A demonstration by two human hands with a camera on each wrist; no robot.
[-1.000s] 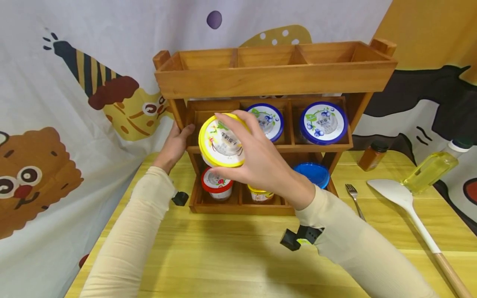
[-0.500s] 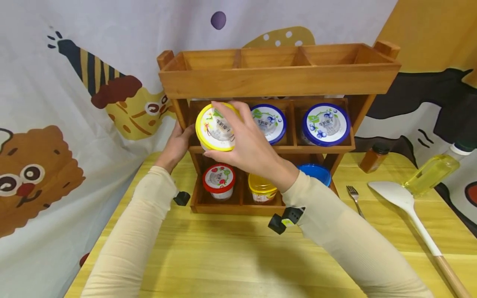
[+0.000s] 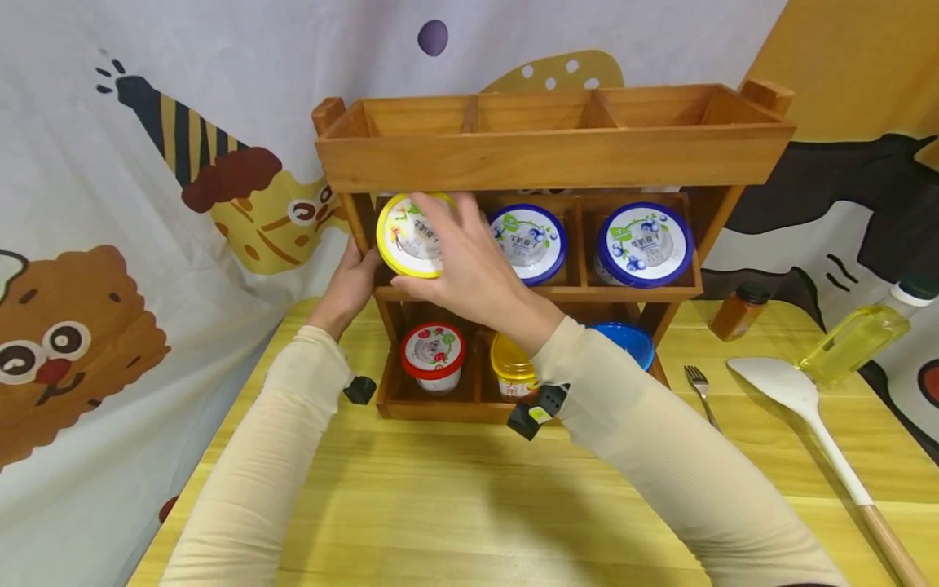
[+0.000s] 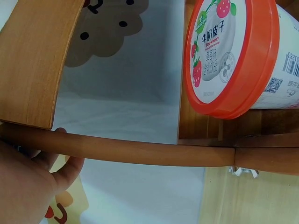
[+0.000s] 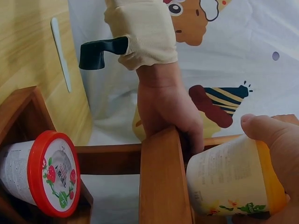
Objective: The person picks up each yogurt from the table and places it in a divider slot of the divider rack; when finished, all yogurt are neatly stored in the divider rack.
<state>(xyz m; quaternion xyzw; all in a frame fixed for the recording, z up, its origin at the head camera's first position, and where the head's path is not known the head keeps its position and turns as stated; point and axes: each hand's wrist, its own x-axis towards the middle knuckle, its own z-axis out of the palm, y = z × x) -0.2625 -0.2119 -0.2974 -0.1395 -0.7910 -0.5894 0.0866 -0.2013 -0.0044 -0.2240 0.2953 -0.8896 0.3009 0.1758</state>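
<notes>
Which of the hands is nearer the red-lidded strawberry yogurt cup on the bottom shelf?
Left, narrowly. The left hand grips the wooden rack's side post just above the red-lidded strawberry yogurt cup; the right hand holds the yellow-lidded cup one shelf up.

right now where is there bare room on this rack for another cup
The three-compartment top tray of the wooden rack looks bare. The middle shelf is crowded: yellow-lidded cup in the right hand, plus two blue-lidded cups. Bottom shelf also full.
</notes>
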